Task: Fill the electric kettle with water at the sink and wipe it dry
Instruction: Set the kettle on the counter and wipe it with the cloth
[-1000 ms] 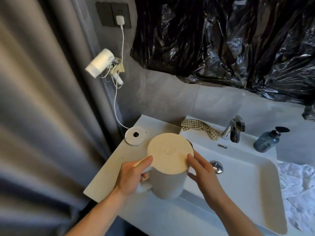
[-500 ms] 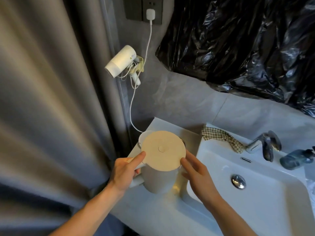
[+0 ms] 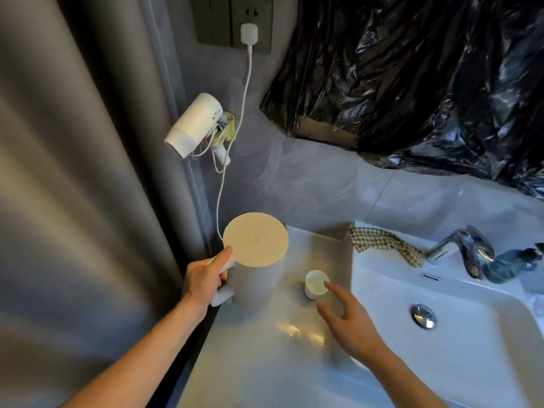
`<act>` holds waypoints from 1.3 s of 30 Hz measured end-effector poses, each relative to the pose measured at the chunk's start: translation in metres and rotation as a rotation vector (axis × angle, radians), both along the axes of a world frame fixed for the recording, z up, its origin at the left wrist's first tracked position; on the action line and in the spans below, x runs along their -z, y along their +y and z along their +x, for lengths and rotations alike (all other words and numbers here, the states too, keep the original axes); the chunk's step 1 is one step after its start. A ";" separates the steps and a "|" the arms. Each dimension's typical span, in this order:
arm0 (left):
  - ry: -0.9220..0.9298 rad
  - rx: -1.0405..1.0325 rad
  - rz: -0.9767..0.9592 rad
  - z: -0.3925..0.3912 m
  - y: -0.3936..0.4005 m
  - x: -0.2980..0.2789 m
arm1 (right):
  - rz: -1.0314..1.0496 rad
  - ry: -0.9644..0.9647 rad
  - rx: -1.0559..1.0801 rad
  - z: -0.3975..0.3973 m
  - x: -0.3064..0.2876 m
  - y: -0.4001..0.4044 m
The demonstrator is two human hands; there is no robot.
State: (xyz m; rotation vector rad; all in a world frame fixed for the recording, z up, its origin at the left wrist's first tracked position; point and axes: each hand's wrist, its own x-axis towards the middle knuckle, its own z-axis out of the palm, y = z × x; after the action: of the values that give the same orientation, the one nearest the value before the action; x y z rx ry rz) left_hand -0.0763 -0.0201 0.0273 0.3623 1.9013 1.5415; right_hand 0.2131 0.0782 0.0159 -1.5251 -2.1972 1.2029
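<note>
The kettle is parked on the counter, back-left corner, lid closed, well left of the sink. Its handle is gripped by the left hand, thumb laid up along the lid's edge; most of the handle is hidden under the fingers, so only the lower stub can be made out. Whatever the kettle sits on can't be seen, it's covered by the body.

The right hand is held spread and loose, holding nothing, one fingertip right at the rim of a small white cup just beside the kettle. Actual contact can't really be confirmed.

One checked cloth is draped over the sink's back rim. One chrome faucet and one drain plug are counted. A dark soap bottle is cut off at the right edge and blurry. One hair dryer is hung on the wall, and one white plug is stuck in the outlet. Black plastic sheeting is draped over the upper right.
</note>
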 end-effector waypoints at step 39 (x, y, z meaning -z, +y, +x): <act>0.058 0.089 -0.153 -0.031 0.076 0.053 | -0.063 -0.410 0.046 0.026 0.100 0.000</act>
State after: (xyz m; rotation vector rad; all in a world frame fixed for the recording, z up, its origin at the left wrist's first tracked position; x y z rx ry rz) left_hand -0.1076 0.0560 -0.0259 0.4216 2.0059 1.3323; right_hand 0.2395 0.0783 -0.0838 -1.9862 -2.3652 1.0263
